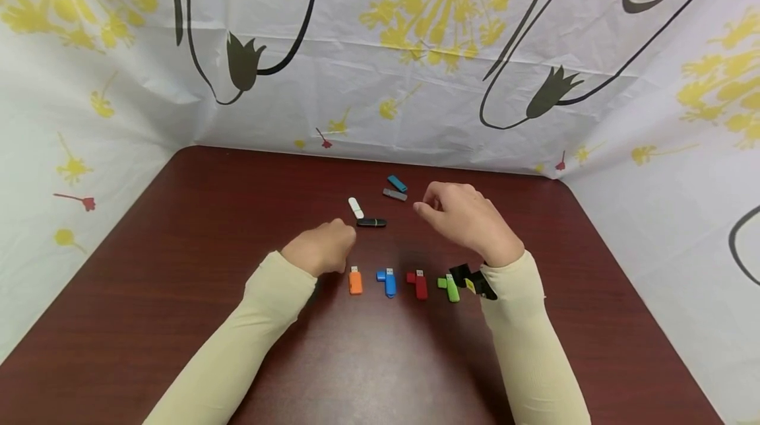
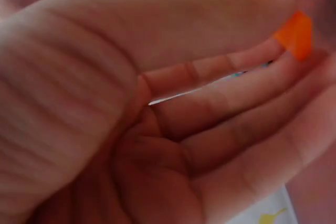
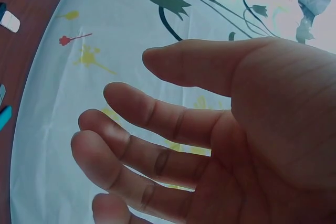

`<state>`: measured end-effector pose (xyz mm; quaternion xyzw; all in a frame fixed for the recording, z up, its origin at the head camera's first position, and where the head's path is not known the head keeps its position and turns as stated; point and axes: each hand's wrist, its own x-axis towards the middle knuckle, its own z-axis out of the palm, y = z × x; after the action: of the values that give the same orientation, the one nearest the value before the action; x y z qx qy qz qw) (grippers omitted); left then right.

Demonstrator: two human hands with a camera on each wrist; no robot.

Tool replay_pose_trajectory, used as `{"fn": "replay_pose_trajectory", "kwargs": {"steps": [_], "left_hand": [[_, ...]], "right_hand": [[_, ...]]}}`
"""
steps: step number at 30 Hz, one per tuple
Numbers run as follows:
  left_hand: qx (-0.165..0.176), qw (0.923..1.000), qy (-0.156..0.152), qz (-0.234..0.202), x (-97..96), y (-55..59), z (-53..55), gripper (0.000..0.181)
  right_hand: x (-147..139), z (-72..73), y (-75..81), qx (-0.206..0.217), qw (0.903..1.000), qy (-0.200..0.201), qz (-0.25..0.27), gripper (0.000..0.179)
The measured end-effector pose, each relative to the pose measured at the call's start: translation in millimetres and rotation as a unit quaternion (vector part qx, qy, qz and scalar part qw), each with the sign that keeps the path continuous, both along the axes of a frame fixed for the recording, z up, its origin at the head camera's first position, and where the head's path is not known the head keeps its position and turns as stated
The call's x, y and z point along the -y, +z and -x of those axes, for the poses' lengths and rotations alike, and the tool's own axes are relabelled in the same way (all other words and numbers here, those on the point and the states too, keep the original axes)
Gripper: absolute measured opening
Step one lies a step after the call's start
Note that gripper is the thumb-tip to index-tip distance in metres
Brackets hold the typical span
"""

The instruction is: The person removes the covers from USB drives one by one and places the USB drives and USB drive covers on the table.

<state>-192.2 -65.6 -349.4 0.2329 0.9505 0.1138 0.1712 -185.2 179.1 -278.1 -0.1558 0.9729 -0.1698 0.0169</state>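
Between its thumb and fingers my left hand (image 1: pixel 323 247) pinches a small orange cap (image 2: pixel 295 36), which the head view hides behind the hand. Just right of those fingertips lies an orange USB stick (image 1: pixel 355 282), its metal plug bare. Beside it in a row are a blue USB stick (image 1: pixel 390 283), a red USB stick (image 1: pixel 421 285) and a green USB stick (image 1: pixel 452 288), each with its plug showing and its cap close on the left. My right hand (image 1: pixel 469 217) hovers over the table, fingers loosely bent and apart, holding nothing.
Farther back lie a white USB stick (image 1: pixel 355 208), a black USB stick (image 1: pixel 371 222), a grey USB stick (image 1: pixel 394 195) and a teal USB stick (image 1: pixel 397 183). A patterned white cloth (image 1: pixel 332 95) stands around the dark wooden table (image 1: pixel 178 260).
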Motion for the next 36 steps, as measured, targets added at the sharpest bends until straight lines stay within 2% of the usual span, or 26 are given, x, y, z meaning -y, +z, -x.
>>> {"fn": "replay_pose_trajectory", "kwargs": {"steps": [6, 12, 23, 32, 36], "left_hand": [[0.011, 0.9995, 0.006, 0.028, -6.3, -12.2, -1.9, 0.016], [0.024, 0.9991, 0.025, 0.027, -8.7, -13.9, -4.8, 0.019], [0.027, 0.9992, 0.027, 0.010, -13.8, -18.6, -4.9, 0.022], [0.035, 0.9989, 0.030, 0.001, -12.5, -14.9, -3.0, 0.026], [0.037, 0.9987, 0.035, -0.006, -6.8, -7.4, -1.0, 0.022]], "right_hand": [[-1, 1.0, 0.6, -0.001, 1.0000, 0.001, 0.000, 0.021], [-2, 1.1, 2.5, 0.007, 1.0000, 0.001, 0.001, 0.022], [-4, 0.6, 2.0, 0.017, 0.9998, -0.002, 0.002, 0.022], [-6, -0.1, 3.2, 0.023, 0.9997, -0.002, 0.000, 0.022], [-10, 0.2, 4.1, 0.018, 0.9998, -0.002, 0.001, 0.023]]}}
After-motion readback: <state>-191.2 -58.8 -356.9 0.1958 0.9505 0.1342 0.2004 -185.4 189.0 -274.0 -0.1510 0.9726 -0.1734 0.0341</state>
